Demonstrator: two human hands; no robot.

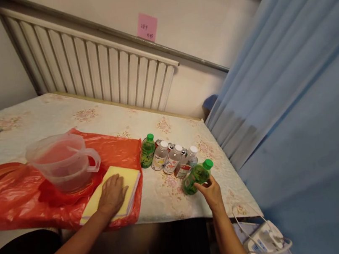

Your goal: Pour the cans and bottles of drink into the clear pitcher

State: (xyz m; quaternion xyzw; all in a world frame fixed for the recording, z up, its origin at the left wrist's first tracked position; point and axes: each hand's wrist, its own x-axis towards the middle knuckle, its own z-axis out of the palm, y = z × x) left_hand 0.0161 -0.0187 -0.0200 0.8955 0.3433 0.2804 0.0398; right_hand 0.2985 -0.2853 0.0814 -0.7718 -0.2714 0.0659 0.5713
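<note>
On the bench's (160, 207) right side: a tilted green bottle (194, 179) in the right hand's (213, 193) grip

Thumb and fingers clasp it from the near right; it lies just left of that hand, long axis leaning, top toward the right. Whether its base touches cloth, I cannot tell. Well apart, the left hand (112, 194) rests flat on a yellow notebook (129, 175), grasping nothing. Beyond stand white-capped bottles (171, 165), cans (171, 146) and another green bottle (147, 155). Leftward, a clear jug (67, 169) sits over red plastic (118, 149), contents unclear.
</note>
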